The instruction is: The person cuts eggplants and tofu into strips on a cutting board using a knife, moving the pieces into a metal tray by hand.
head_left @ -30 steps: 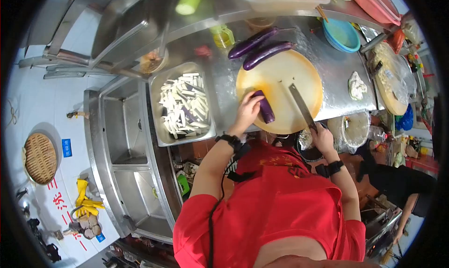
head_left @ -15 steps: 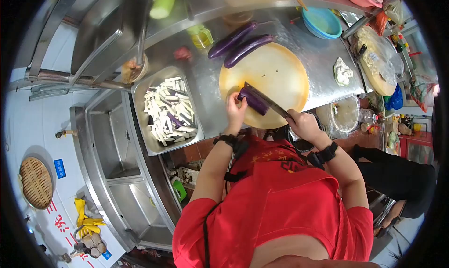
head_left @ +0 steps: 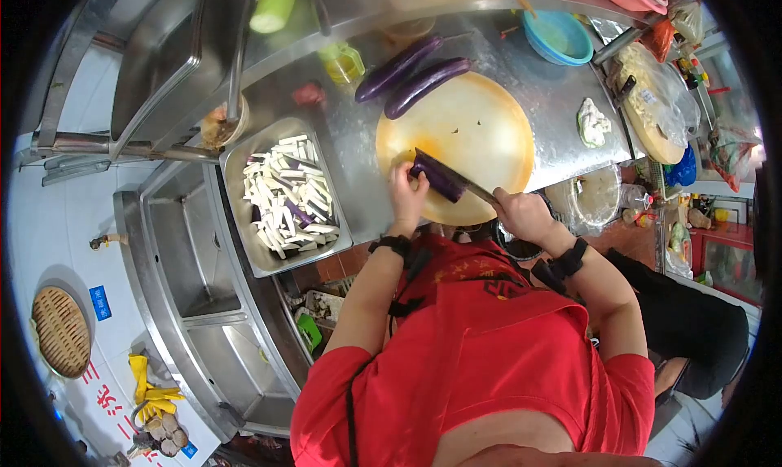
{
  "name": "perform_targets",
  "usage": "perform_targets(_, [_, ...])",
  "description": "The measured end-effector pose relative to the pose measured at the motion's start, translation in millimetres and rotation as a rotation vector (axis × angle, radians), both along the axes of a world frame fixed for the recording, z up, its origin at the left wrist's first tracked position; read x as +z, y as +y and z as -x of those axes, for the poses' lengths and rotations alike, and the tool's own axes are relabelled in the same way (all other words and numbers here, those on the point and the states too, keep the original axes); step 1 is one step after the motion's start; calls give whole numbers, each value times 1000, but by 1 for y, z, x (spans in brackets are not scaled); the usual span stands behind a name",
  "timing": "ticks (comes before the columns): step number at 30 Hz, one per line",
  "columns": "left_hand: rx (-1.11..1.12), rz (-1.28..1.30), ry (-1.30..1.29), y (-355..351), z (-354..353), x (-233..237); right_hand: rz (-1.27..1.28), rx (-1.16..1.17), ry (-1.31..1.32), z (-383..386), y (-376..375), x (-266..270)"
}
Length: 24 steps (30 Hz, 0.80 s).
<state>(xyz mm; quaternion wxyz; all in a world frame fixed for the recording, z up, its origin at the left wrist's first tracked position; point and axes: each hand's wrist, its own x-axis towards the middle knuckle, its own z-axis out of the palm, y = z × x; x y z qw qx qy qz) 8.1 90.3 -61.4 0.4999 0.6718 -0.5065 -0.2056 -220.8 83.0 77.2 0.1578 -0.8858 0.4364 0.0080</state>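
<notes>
On the round cutting board (head_left: pixel 489 145) lies a piece of purple eggplant (head_left: pixel 440 179). My left hand (head_left: pixel 406 192) grips its left end with bent fingers. In my right hand (head_left: pixel 524 215) is the handle of a kitchen knife (head_left: pixel 462 179), its dark blade lying lengthwise along the top of the eggplant piece. Two whole eggplants (head_left: pixel 428 86) rest side by side at the board's far left edge. To the left, a steel tray (head_left: pixel 346 237) holds many cut white eggplant strips (head_left: pixel 293 194) with some purple skin showing.
A bottle of yellow oil (head_left: pixel 342 64) and a small reddish lump (head_left: pixel 309 95) stand beyond the tray. At the back right are a blue basin (head_left: pixel 559 37) and a crumpled white cloth (head_left: pixel 594 123). A double sink (head_left: pixel 191 239) is at left; a person in black (head_left: pixel 676 320) is at right.
The knife blade has shifted slightly and sits closer over the eggplant piece. Both hands stay at nearly the same place; the whole view has moved a little. The person at right has shifted.
</notes>
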Motion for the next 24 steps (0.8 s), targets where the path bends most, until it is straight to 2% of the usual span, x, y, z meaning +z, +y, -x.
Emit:
perform_targets(4, [-12, -54, -1, -1, -2, -7, -68, 8, 52, -5, -9, 3])
perform_targets(11, [13, 27, -140, -5, 1, -11, -129, -39, 94, -40, -23, -20])
perform_targets(15, [27, -15, -107, -2, 3, -14, -136, 6, 85, -13, -10, -16])
perform_targets(17, [33, 4, -128, -2, 4, -12, -202, -62, 223, -12, -4, -12])
perform_targets(21, [39, 39, -128, -2, 6, -10, -43, -70, 60, -29, -3, -90])
perform_targets(24, [-20, -103, -20, -1, 2, -8, -62, -72, 128, -28, 2, -82])
